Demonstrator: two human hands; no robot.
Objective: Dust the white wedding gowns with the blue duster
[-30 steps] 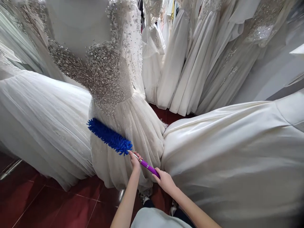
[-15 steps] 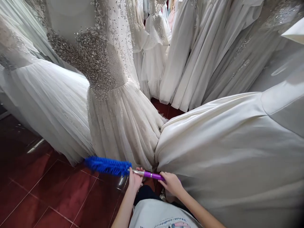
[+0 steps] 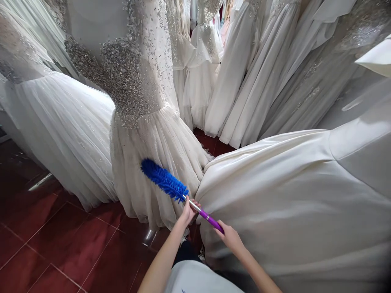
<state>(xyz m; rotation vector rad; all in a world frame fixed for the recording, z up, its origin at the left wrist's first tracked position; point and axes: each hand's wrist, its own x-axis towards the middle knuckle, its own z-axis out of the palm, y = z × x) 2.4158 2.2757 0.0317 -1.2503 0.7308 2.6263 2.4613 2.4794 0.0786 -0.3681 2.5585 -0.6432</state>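
Observation:
A duster with a fluffy blue head point(image 3: 165, 180) and a purple handle point(image 3: 210, 221) slants down to the right. My left hand point(image 3: 189, 211) is closed round its silver shaft, just below the fluff. At the lower end, my right hand point(image 3: 229, 236) grips the purple handle. The blue head lies over the skirt of a pale dress with a beaded bodice point(image 3: 128, 81); whether it touches the fabric is hard to tell. To the right of both hands spreads a smooth satin skirt point(image 3: 275, 191).
Another white tulle dress point(image 3: 67, 126) stands at the left. More pale gowns point(image 3: 241, 93) hang behind, towards the right. Dark red floor tiles point(image 3: 70, 240) show at the lower left, and a shiny metal piece point(image 3: 149, 237) is near the beaded dress's hem.
The duster's blue head has swung up and right, from near the hem onto the skirt. My left hand has moved up and right; my right hand has shifted slightly right.

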